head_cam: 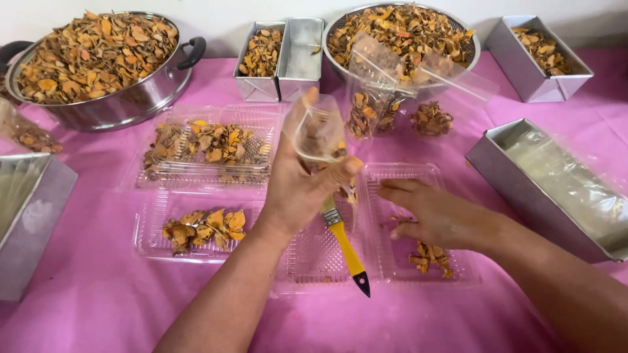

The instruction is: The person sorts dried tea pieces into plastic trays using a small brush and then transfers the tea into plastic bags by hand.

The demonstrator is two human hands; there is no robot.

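Spreading under everything, beyond and beside the fingers: pink tablecloth (98,287); standing far past the fingertips, large steel pot (98,62) heaped with dried orange-brown slices, and steel colander (402,33) likewise heaped; lying to the outer side of the right fingers, long steel tin (556,186), lined with clear film, apparently unfilled; sitting further back, smaller tins (281,55), one part-filled, one bare.

Progress, judged: bulk stock remaining in pot and colander; clear tray (206,147) beyond the left fingers already loaded; second clear tray (196,225) beside the left wrist holding a modest pile; open clear tray (418,222) under the right fingers carrying only a few pieces (432,256); filled bags (373,111) standing just past the raised bag; packing appearing well short of complete.

Pose: left hand (304,186) rising upright from the forearm, fingers clamped around a small clear bag (317,134), thumb pressing its side, bag mouth pointing up and some slices showing inside; yellow-handled brush (345,247) lying just below that hand, bristles hidden behind it; right hand (432,212) reaching palm-down over the open tray, fingers together and extended flat, gripping nothing visible, tips hovering near the tray's ridged floor.
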